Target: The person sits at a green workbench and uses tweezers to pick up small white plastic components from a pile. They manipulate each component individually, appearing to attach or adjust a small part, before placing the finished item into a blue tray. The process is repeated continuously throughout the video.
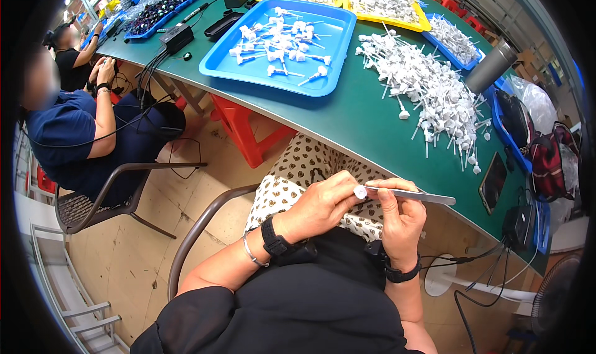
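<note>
Above my lap, my left hand (320, 206) pinches a small white plastic piece with a round head (360, 192). The round face of that piece is turned up toward me. My right hand (402, 222) is closed around a slim, flat metal tool (429, 197) with a rounded end pointing right. The tool's other end meets the white piece or lies right beside it; the fingers hide the exact contact. A big loose heap of similar white stemmed pieces (428, 84) lies on the green table (372, 130) beyond my hands.
A blue tray (214, 68) with several white pieces stands left of the heap. Yellow trays (425, 23) full of pieces are behind it. A grey metal tumbler (492, 67) and a phone (493, 183) are at the right. A red stool (239, 130) stands under the table; another person (74, 124) sits left.
</note>
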Demonstrator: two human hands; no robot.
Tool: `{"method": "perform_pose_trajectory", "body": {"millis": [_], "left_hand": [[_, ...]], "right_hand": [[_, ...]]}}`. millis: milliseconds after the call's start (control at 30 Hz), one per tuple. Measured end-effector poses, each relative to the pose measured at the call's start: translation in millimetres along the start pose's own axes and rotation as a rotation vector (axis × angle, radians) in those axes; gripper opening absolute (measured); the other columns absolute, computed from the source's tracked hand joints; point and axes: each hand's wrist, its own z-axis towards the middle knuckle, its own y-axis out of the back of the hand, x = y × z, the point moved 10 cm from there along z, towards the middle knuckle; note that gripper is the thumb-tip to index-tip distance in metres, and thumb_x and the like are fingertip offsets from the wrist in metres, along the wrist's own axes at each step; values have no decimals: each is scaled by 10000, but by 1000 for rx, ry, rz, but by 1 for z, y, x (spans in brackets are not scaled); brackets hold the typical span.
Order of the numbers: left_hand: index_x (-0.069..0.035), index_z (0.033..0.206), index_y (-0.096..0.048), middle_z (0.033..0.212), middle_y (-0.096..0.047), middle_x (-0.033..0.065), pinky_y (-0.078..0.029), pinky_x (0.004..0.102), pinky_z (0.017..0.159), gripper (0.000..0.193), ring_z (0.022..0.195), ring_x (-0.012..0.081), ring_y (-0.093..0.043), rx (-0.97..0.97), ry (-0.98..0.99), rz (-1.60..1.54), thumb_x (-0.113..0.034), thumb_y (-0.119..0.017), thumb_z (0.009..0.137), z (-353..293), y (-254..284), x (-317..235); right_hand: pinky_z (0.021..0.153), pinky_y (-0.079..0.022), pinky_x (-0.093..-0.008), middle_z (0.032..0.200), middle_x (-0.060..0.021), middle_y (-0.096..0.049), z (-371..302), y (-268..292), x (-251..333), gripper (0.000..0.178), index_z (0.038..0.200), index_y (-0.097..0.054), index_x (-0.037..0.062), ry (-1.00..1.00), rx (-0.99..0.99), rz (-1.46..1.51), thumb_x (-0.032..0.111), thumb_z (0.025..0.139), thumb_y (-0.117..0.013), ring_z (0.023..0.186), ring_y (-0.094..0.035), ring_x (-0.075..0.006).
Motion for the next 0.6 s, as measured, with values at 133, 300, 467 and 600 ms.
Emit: {"method": "perform_pose_trajectory", "body": {"millis": [133,300,467,600], "left_hand": [[-19,1096,-654,923,-623,96,-528,363,710,141,818,264,-630,-3,1,9,-12,-677,957,0,0,0],[-19,1089,-652,917,-622,95,-528,363,703,130,813,263,-629,-2,9,17,-17,-674,961,0,-1,0],[-19,1092,-651,918,-623,94,-529,360,706,130,816,261,-627,5,8,17,-23,-674,964,1,-1,1],[-20,1092,-651,917,-622,94,-529,360,709,129,821,263,-626,9,17,21,-25,-674,965,1,-2,2]], "right_hand": [[768,-558,-268,1000,-83,-725,0,0,1,88,1050,-692,-56,6,-3,-15,9,1001,-659,853,-700,-141],[747,-547,-258,1000,-84,-729,0,1,1,88,1049,-696,-57,34,5,-65,6,994,-668,838,-690,-131],[738,-542,-254,992,-79,-731,1,0,1,86,1048,-701,-53,17,-7,-25,5,992,-670,830,-686,-126],[730,-541,-251,989,-79,-729,1,0,1,82,1045,-701,-52,35,4,-62,2,993,-668,829,-683,-121]]}}
